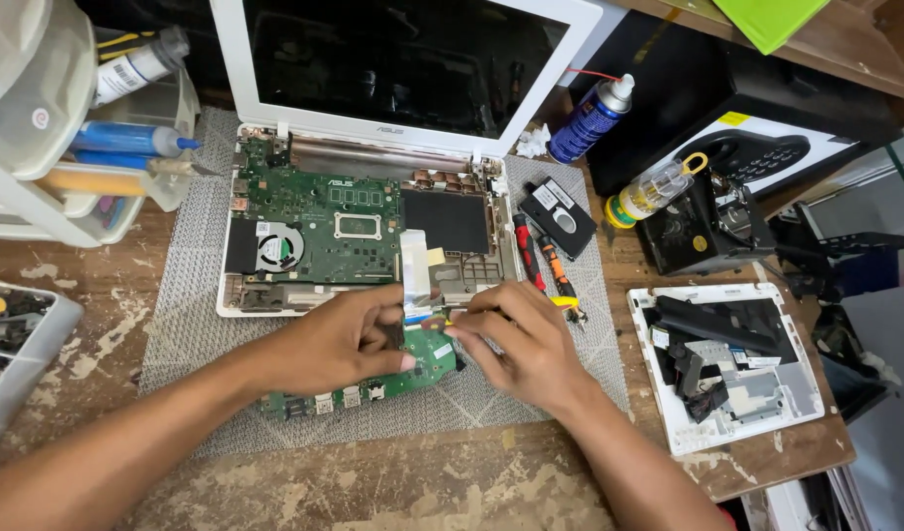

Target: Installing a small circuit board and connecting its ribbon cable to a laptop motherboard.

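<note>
A white laptop point(237, 295) lies open on a grey mat, its bottom bare, showing a green motherboard point(314, 211) with a fan point(275, 246). In front of it lies a smaller green circuit board point(427, 366). My left hand point(339, 339) rests on that board and pinches at a white flat ribbon cable point(414, 265) running up to the laptop. My right hand point(525, 339) grips a yellow-handled tool point(568, 303) with its tip at the same spot on the small board.
Red and orange screwdrivers point(538, 256) and a black drive point(560, 218) lie right of the laptop. A blue spray can point(589, 118) and a small bottle point(648, 194) stand behind. A white case part point(786, 393) sits at right, plastic bins point(39, 128) at left.
</note>
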